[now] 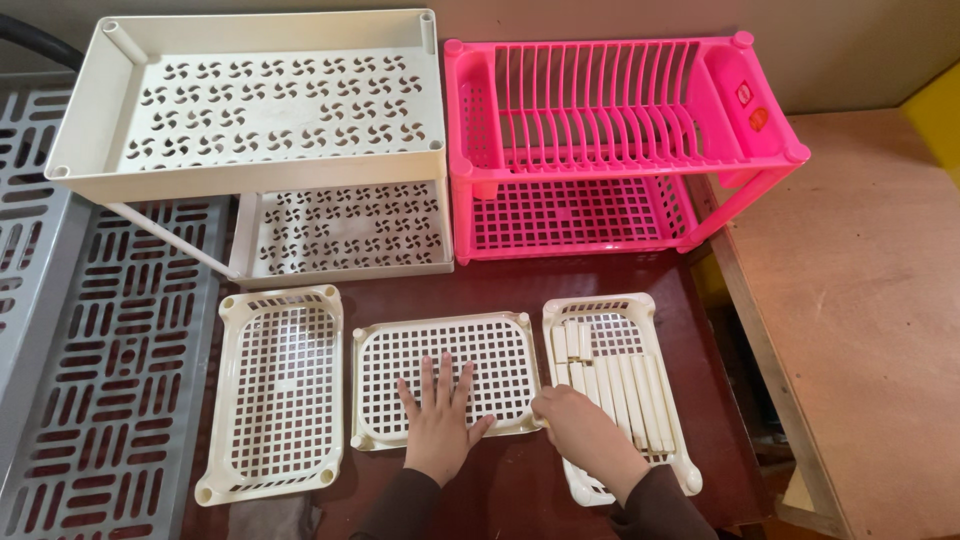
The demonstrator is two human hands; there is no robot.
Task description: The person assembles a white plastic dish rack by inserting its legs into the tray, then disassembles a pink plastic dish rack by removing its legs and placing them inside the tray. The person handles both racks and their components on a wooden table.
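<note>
Three cream lattice trays lie in a row on the dark red table [600, 275] in front of me: the left tray [272, 395] bare, the middle tray [440, 345] under my left hand [440, 420], and the right tray [620, 330] carrying a bundle of cream plastic rods [625, 385] laid lengthwise, with a few shorter ones at its far end. My left hand is flat and released, fingers spread on the grid near the tray's near edge, pressing rather than grasping anything. My right hand [585, 435] is curled over the near left side of the right tray, just beside the rods; whether it is actually pinching a rod or only the tray rim I cannot tell, since the knuckles hide the fingertips. To do this well I would judge it best to keep the left palm pinning the middle tray so it cannot skate on the smooth top, and to lift one rod cleanly (not a handful) so the others stay put. Behind the trays stand a cream two-tier shelf rack [250, 110], both pinwheel-pierced tiers bare, and a pink two-tier dish rack [610, 130], its slots and lower grid holding nothing. Grey slotted panels [100, 350] lie to my left.
</note>
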